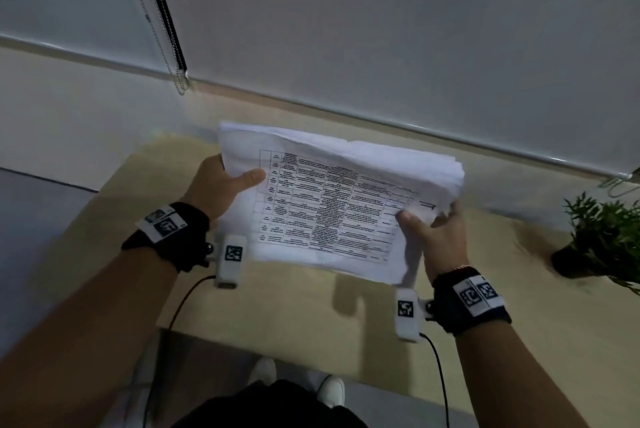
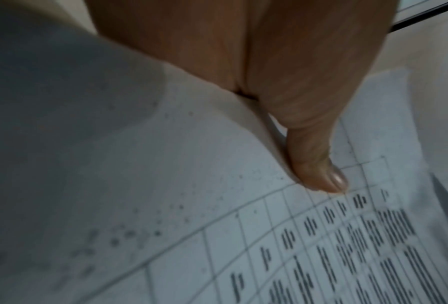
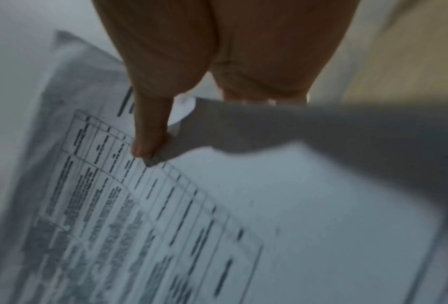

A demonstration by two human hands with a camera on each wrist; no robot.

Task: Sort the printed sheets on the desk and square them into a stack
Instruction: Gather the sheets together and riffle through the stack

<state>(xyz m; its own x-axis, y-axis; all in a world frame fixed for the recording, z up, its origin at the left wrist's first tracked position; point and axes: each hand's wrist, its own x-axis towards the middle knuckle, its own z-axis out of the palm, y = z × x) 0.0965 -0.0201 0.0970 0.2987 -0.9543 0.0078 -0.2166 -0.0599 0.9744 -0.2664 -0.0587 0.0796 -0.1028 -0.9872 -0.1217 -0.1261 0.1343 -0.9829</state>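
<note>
Both hands, left grip (image 1: 221, 181) and right grip (image 1: 434, 233), pinched opposite edges of the limp, light, uneven printed sheets (image 1: 332, 206) above the surface (image 1: 298, 303).

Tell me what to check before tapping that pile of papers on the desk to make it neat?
1. Left hand holds the papers, thumb on top: ok.
2. Right hand pinches the other side, thumb on top: ok.
3. Edges of the papers line up: not ok, the far right corners fan out unevenly.
4. Bare desk under the pile to tap on: ok.
5. Potted plant out of the way: ok, it stands off to the right.
6. All sheets face the same way: cannot tell, only the top printed table shows.
</note>
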